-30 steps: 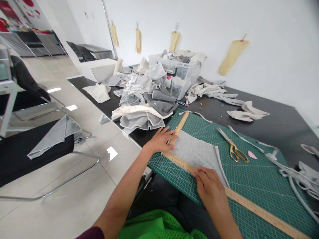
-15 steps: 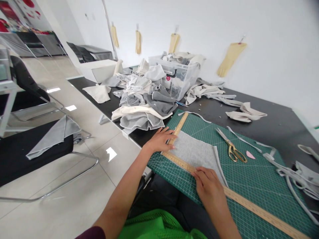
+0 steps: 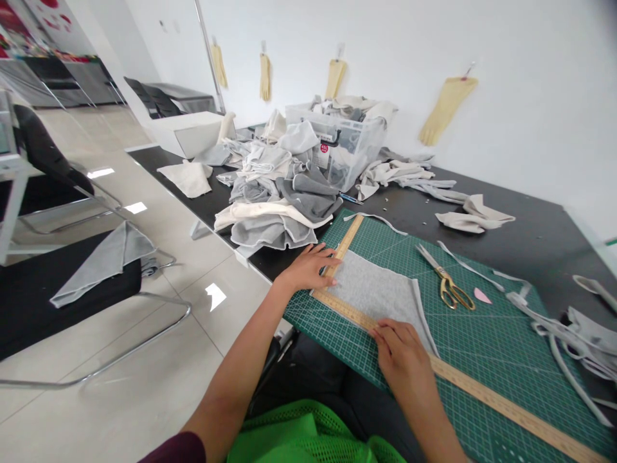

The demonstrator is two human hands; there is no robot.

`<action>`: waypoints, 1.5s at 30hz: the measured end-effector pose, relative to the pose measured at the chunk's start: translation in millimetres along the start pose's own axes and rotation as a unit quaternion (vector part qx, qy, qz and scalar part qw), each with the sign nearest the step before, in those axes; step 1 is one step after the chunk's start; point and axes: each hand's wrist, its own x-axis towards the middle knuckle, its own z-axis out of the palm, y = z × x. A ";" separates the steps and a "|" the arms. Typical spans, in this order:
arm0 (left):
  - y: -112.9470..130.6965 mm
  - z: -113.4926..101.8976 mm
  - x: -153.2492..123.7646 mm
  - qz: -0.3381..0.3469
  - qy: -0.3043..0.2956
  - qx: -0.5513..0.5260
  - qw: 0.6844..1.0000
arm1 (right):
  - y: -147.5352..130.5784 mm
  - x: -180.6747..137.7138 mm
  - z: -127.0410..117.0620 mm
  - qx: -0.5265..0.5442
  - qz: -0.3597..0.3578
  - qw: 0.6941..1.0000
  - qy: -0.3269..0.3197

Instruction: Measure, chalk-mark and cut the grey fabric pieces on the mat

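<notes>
A wooden L-square ruler (image 3: 486, 386) lies on the green cutting mat (image 3: 486, 334), with its corner at the left end of a grey fabric piece (image 3: 380, 287). My left hand (image 3: 308, 269) rests on the ruler's short arm, thumb and fingers spread apart and pressing it down. My right hand (image 3: 402, 350) is closed over the long arm, thumb at the near edge and bent fingers across the top. The fabric lies flat inside the angle of the ruler. Part of its lower edge is hidden under my right hand.
Gold-handled scissors (image 3: 448, 283) and a pink tailor's chalk (image 3: 482, 296) lie on the mat's right half. Fabric strips (image 3: 554, 325) trail at the right. A heap of grey and cream cloth (image 3: 274, 225) and a clear plastic bin (image 3: 354, 151) stand farther back. Yellow gloves (image 3: 448, 110) hang on the wall.
Nearly nothing differs. The camera view has shifted slightly; both hands, the ruler and the fabric keep their places on the mat.
</notes>
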 end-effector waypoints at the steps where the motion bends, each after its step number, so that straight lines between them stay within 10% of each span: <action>1: -0.1 0.3 0.1 0.000 0.001 0.001 1.000 | -0.2 0.2 -0.3 0.001 -0.001 1.000 0.001; 45: 3.2 2.5 0.0 -0.001 0.031 -0.008 0.999 | 3.3 -2.1 2.5 0.011 -0.002 1.000 0.009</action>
